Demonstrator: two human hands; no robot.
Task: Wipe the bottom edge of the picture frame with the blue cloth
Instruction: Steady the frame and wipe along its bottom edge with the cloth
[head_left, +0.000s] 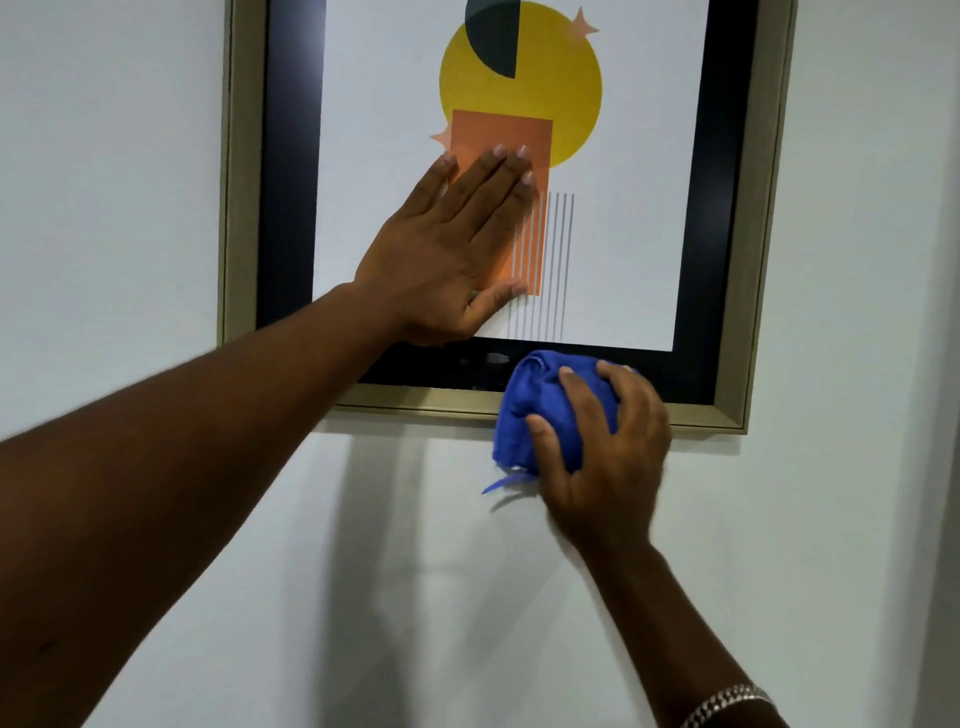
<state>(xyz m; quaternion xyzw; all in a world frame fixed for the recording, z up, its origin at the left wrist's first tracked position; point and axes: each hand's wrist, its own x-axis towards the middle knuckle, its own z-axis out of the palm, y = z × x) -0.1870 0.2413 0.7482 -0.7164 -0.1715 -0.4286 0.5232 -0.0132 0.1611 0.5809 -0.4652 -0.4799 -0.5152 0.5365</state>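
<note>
A picture frame (727, 410) with a gold outer rim and a black inner border hangs on a white wall; its print shows a yellow circle, an orange rectangle and thin lines. My left hand (457, 249) lies flat on the glass, fingers spread, holding nothing. My right hand (597, 447) grips a bunched blue cloth (524, 410) and presses it against the frame's bottom edge, right of the middle. The cloth covers a stretch of the gold rim and hangs a little below it.
The white wall (363, 571) surrounds the frame on all sides. A metal bracelet (727, 701) sits on my right wrist. My left forearm crosses the frame's lower left corner and hides it.
</note>
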